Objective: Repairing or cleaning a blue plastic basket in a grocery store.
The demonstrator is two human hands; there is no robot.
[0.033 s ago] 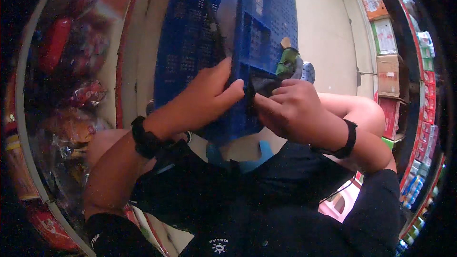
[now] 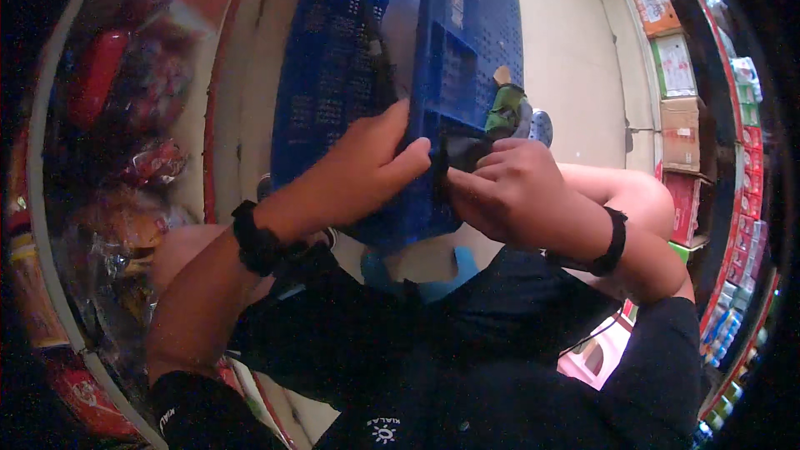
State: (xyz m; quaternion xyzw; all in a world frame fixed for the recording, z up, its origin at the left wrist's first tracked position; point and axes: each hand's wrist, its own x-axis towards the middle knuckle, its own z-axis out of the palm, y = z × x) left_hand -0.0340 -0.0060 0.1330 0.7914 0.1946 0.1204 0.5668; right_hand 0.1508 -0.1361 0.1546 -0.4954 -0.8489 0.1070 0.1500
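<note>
A blue perforated plastic crate [image 2: 479, 0] stands tilted on its side in front of me, with its open side to the left. My left hand [image 2: 367, 158] grips its near rim: the thumb lies over the edge, and the fingers reach inside, partly hidden. Against the outer wall, my right hand [image 2: 512, 187] is closed with curled fingers on a dark, strip-like piece [image 2: 460, 152], whose kind I cannot make out. Just beyond those knuckles, a green-and-dark wrapped object [image 2: 504, 112] with a wooden-looking tip sticks up beside the crate. Something pale and blurred shows inside the crate.
Packed goods in shiny wrapping [image 2: 154, 83] fill the left shelf. Cardboard boxes [image 2: 685, 129] line the right, beside a shelf of small packages [image 2: 750, 167]. A perforated blue clog [image 2: 541, 127] shows by my bare knee. A pink-white plastic stool [image 2: 612, 350] is behind at right.
The crate and both hands sit very slightly further right in the picture. Both grips look the same.
</note>
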